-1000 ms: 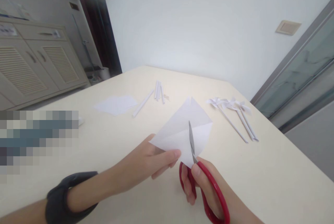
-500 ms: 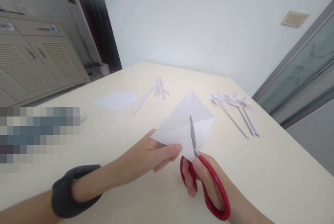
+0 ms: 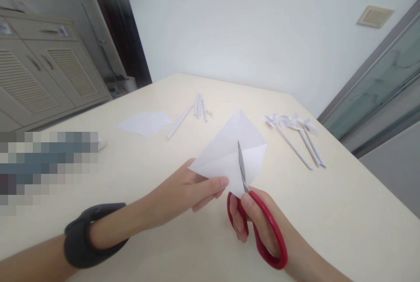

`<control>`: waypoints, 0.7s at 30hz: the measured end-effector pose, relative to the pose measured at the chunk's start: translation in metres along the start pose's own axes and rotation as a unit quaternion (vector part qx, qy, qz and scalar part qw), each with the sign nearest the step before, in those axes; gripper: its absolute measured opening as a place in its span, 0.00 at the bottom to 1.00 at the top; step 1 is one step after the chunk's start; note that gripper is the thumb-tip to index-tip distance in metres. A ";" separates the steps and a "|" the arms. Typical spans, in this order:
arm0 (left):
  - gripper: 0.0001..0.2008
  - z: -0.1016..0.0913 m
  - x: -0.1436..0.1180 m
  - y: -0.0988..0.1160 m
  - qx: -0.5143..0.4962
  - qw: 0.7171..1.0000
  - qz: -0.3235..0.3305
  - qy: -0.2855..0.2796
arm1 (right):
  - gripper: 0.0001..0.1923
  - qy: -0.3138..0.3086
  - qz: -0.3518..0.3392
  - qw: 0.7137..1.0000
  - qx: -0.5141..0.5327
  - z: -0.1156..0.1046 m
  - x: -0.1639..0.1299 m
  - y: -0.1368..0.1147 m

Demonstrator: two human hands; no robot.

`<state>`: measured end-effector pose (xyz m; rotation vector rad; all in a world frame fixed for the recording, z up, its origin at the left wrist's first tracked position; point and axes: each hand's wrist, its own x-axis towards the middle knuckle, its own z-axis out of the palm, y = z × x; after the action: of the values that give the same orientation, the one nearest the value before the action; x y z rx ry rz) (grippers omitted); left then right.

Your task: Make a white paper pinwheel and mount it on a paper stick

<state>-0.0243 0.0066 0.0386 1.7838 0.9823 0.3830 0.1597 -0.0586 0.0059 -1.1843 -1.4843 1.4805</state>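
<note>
A square sheet of white paper with faint crease lines is held above the table, one corner pointing away from me. My left hand pinches its near left edge, thumb on top and the other fingers beneath. In my right hand are red-handled scissors, my thumb and fingers through the loops. One blade lies over the paper's upper face, its tip near the sheet's middle; the other blade is hidden beneath. The near corner of the sheet sits at the scissors' pivot.
More white sheets lie on the table at the left. Behind the held paper are several rolled paper sticks and small wire pieces. Paper pinwheels on sticks lie at the right. A wall borders the table's far edge.
The view has shifted slightly, so everything sits a little higher. Both hands keep their hold on the paper and scissors; the blade's position on the sheet looks nearly the same.
</note>
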 end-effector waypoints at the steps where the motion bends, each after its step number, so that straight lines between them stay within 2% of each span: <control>1: 0.24 0.000 0.000 0.000 0.002 1.000 -0.003 0.000 | 0.22 -0.001 0.000 1.000 0.007 0.000 -0.001 -0.001; 11: 0.25 0.003 0.001 -0.003 -0.017 1.000 0.018 0.014 | 0.22 0.009 0.002 0.999 0.037 0.000 0.000 -0.001; 21: 0.26 0.003 0.000 -0.005 -0.021 1.000 0.009 0.000 | 0.23 -0.005 -0.009 1.000 0.005 -0.003 0.001 0.010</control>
<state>-0.0248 0.0057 0.0329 1.7565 0.9516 0.4121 0.1633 -0.0577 -0.0034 -1.1554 -1.4877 1.4815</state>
